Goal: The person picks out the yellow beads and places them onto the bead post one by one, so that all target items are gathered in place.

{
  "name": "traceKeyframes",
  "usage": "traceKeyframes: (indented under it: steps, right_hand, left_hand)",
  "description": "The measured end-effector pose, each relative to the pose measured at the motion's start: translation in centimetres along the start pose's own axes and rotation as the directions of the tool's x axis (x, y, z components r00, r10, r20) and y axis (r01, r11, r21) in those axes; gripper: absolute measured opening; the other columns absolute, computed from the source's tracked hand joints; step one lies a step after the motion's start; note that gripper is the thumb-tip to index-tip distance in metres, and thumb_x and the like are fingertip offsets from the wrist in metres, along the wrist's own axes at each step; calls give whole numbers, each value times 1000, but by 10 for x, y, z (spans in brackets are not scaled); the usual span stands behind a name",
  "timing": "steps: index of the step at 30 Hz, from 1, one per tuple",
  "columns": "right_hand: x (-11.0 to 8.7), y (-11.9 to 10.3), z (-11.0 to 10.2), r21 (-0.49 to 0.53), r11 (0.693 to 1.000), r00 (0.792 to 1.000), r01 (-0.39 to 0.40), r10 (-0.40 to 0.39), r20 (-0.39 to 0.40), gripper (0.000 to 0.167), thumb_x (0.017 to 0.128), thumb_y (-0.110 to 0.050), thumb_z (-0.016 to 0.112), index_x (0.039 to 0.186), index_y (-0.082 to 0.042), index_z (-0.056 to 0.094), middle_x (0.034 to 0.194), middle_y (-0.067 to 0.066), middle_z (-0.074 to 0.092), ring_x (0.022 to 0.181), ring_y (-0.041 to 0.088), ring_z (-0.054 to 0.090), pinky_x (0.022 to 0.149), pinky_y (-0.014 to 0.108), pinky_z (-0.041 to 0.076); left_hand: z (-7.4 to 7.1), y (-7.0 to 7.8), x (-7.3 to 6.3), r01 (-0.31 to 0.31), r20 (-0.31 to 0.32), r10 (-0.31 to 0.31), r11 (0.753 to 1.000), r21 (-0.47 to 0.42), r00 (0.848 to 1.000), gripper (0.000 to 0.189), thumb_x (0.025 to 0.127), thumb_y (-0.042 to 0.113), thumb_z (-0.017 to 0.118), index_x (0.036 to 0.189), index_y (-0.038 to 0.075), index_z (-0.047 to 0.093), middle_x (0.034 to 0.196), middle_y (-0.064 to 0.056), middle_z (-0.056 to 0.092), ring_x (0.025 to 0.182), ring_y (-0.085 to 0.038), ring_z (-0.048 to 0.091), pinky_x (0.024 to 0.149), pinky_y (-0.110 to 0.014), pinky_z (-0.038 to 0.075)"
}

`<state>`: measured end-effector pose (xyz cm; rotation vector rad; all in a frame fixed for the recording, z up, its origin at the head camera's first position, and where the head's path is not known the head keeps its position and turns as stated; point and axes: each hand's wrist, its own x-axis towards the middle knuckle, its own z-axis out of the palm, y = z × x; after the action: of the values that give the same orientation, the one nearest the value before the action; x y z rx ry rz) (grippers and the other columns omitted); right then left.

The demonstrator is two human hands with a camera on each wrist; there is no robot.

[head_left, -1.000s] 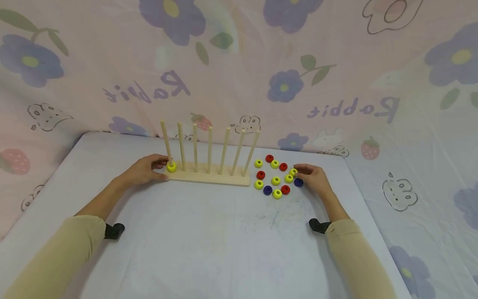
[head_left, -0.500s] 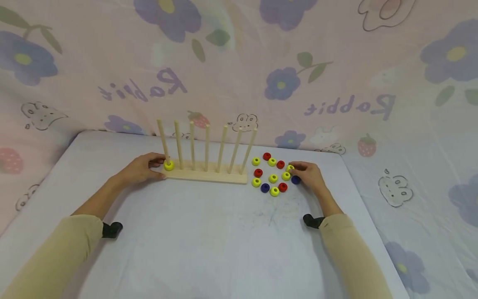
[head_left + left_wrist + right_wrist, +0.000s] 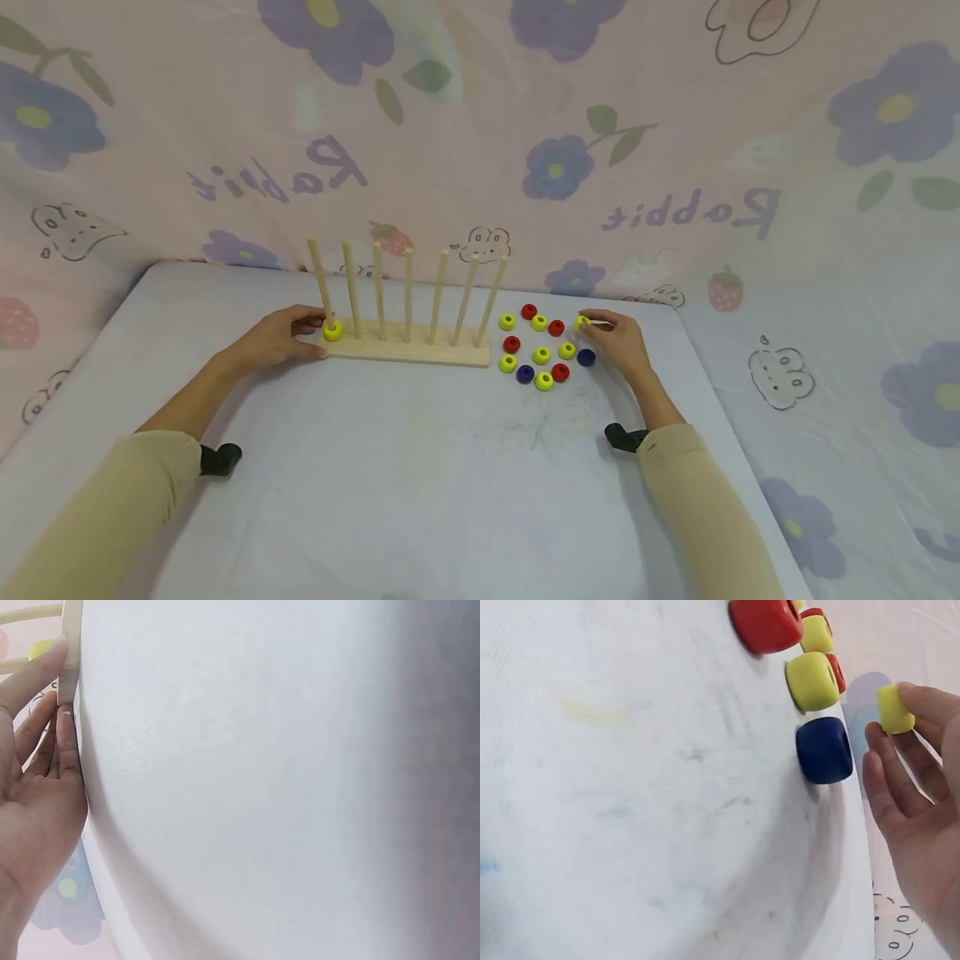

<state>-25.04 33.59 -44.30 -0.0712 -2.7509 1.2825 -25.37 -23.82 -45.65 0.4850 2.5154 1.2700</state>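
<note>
At the left end of a wooden peg stand (image 3: 408, 353), my left hand (image 3: 276, 337) pinches the base between thumb and fingers. In the left wrist view the thumb lies against the base edge (image 3: 69, 667). Several upright pegs rise from the stand, and one yellow bead (image 3: 332, 332) sits at the foot of the leftmost peg. My right hand (image 3: 621, 340) pinches another yellow bead (image 3: 895, 710) between thumb and fingertips, held above the table in the right wrist view. Just below that hand lies a dark blue bead (image 3: 824, 751).
Right of the stand, loose beads are scattered on the white table (image 3: 420, 475): red ones (image 3: 512, 344), yellow ones (image 3: 542, 356) and a second blue one (image 3: 525, 374). A flowered curtain (image 3: 465, 133) hangs behind the table.
My right hand has taken hold of a yellow bead at the right of the group and lifted it from the table. The left hand stays at the stand's end. The head view has shifted slightly.
</note>
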Motion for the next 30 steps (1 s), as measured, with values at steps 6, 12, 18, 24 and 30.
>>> traceKeyframes:
  steps: [6, 12, 18, 24, 30]
  right_hand:
    - [0, -13, -4, 35, 998, 997, 61, -59, -57, 39, 93, -31, 72, 125, -9, 69, 123, 10, 68, 112, 27, 65, 97, 39, 54]
    - [4, -30, -8, 27, 995, 992, 101, -99, -75, 41, 93, -35, 71, 125, -10, 69, 125, 10, 68, 116, 26, 63, 99, 42, 53]
    - [10, -50, -12, 77, 984, 985, 163, -158, -69, 36, 93, -32, 71, 121, -9, 71, 119, 10, 69, 107, 23, 65, 91, 32, 56]
    - [11, -77, -13, 117, 973, 979, 201, -198, -42, 34, 95, -26, 70, 123, -8, 70, 120, 10, 68, 101, 14, 65, 87, 20, 53]
    - [10, -105, -9, 106, 962, 968, 251, -251, -7, 31, 96, -16, 68, 124, -4, 69, 121, 16, 68, 97, 12, 65, 84, 21, 53]
  left_hand:
    - [0, 0, 3, -7, 3, 7, 1000, 2, 1000, 76, 85, 14, 80, 144, -9, 39, 142, -30, 46, 129, -43, 47, 111, -52, 37]
    - [0, -1, 3, -1, 5, 1, 1000, 0, 1000, 76, 84, 13, 81, 144, -9, 39, 142, -29, 46, 129, -42, 47, 111, -52, 37]
    - [0, -2, 3, 1, 7, -1, 1000, 1, 1000, 77, 85, 14, 81, 145, -9, 39, 142, -30, 46, 129, -43, 47, 110, -53, 37]
    - [1, -2, 3, 5, -6, -5, 1000, -5, 1000, 76, 84, 14, 81, 144, -8, 41, 141, -28, 48, 128, -42, 48, 110, -52, 38]
    - [0, -1, 2, 17, -10, -17, 1000, 4, 1000, 77, 84, 14, 81, 145, -8, 40, 142, -28, 47, 129, -41, 47, 111, -52, 37]
